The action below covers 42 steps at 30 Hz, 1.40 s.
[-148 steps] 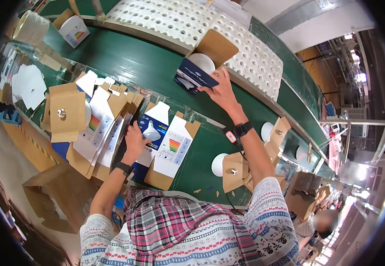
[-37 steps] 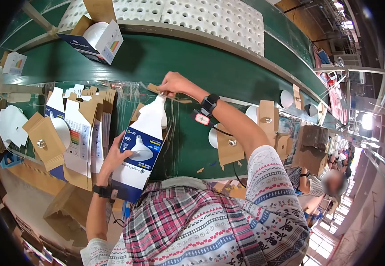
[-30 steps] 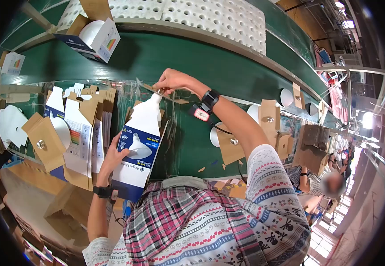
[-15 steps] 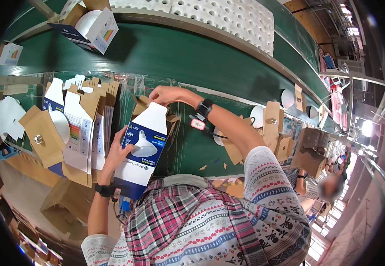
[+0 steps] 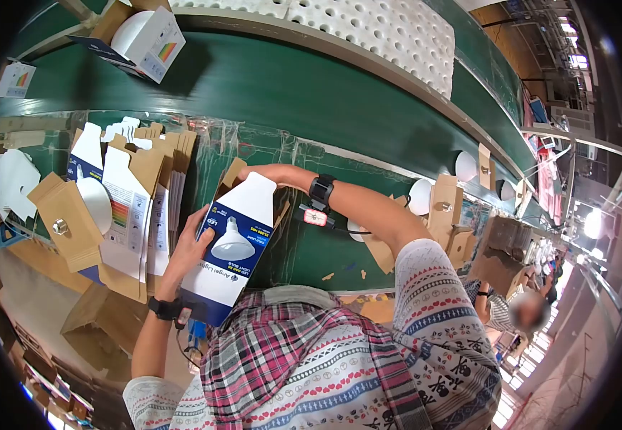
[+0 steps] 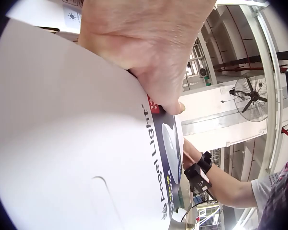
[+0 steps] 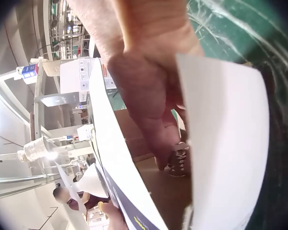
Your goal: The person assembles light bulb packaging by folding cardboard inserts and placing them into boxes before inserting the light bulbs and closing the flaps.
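Observation:
In the head view the left hand point(image 5: 187, 251) grips the side of a blue and white bulb box point(image 5: 218, 283), tilted, thumb on its printed front. The left wrist view shows that palm against the box's white panel point(image 6: 62, 124). The right hand point(image 5: 259, 174) is mostly hidden behind a raised white flap point(image 5: 252, 197). Seen from the right wrist, the right hand point(image 7: 151, 91) reaches down between the flaps into the box, its fingertips pinching a metal screw base point(image 7: 177, 160) above brown cardboard. The bulb's body is hidden.
Flat cartons point(image 5: 128, 208) and a bulb in a cardboard insert point(image 5: 67, 218) lie left of the box. Across the green belt point(image 5: 253, 82) stand an open bulb box point(image 5: 157, 50) and a white perforated tray point(image 5: 389, 36). More bulbs with inserts point(image 5: 443, 208) are at right.
The right hand let go of the open box on the belt, moved to the nearer box's top, then down behind its flap. The left hand has lifted that box from lying flat.

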Motion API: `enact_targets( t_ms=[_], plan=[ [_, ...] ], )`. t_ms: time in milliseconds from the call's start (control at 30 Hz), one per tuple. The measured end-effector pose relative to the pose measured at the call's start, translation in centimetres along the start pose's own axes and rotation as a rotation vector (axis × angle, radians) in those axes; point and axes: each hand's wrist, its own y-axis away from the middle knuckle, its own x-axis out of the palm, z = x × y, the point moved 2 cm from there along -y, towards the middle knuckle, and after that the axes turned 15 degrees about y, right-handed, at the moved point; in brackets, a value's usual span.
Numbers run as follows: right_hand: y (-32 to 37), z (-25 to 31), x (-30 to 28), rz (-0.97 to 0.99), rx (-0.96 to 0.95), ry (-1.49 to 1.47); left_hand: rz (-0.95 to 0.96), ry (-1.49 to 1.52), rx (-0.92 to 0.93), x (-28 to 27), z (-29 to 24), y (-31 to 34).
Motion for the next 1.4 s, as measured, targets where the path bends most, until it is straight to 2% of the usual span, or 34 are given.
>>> enact_targets(
  t_ms=[100, 200, 300, 367, 467, 800, 900, 967, 1000, 1067, 1100, 1133, 1233, 1267, 1300, 1367, 1400],
  plan=[
    [-0.7, -0.4, -0.2, 0.009, -0.039, 0.041, -0.006, 0.044, -0.033, 0.0, -0.5, 0.3],
    [-0.9, -2.0, 0.4, -0.010, 0.022, -0.142, -0.015, 0.036, -0.043, 0.6, -0.3, 0.3],
    [-1.2, -7.3, 2.5, -0.221, -0.023, -0.337, -0.016, 0.002, -0.026, 1.1, -0.3, 0.3],
    [-2.8, -12.1, 2.6, -0.111, -0.012, -0.454, -0.025, -0.029, -0.022, 1.1, -0.4, 0.4],
    [-1.3, -9.1, 3.6, -0.111, 0.001, -0.455, -0.039, -0.034, -0.017, 1.0, -0.5, 0.5],
    [-1.4, -6.9, 5.1, -0.041, -0.035, -0.304, -0.017, 0.065, -0.018, 1.1, -0.5, 1.0],
    [-1.2, -4.4, 4.6, -0.006, -0.074, -0.078, -0.034, 0.059, 0.010, 1.2, -0.5, 1.3],
    [-0.7, -1.3, 3.1, -0.016, -0.114, 0.277, -0.019, 0.069, -0.027, 0.8, -0.2, 0.8],
    [-0.5, 0.4, 1.7, -0.084, -0.110, 0.441, -0.017, 0.078, -0.051, 0.7, -0.2, 0.7],
    [0.4, 2.7, -2.2, -0.417, -0.014, 0.613, -0.024, 0.081, -0.043, 0.6, -0.4, 0.7],
    [3.2, 5.7, -2.6, -0.751, 0.094, 0.469, -0.027, 0.082, -0.038, 0.5, -0.6, 0.6],
    [4.9, 5.7, -3.2, -0.940, 0.129, 0.560, -0.026, 0.102, -0.016, 0.5, -0.4, 0.6],
    [7.4, 2.8, -0.7, -1.477, 0.296, 0.509, -0.048, 0.173, -0.012, 0.5, -0.1, 0.9],
    [7.3, 0.5, 0.0, -1.229, 0.488, 0.260, -0.057, 0.192, -0.024, 0.4, -0.2, 0.9],
    [6.3, -3.1, 1.7, -1.268, 0.444, 0.055, -0.066, 0.210, -0.037, 0.3, -0.4, 0.9],
    [6.9, -1.0, 5.1, -0.959, 0.454, -0.369, -0.049, 0.218, 0.100, 0.0, 0.3, 0.5],
    [6.6, 0.0, 6.5, -0.957, 0.452, -0.459, -0.051, 0.189, 0.121, -0.2, 0.5, 0.4]
  ],
)
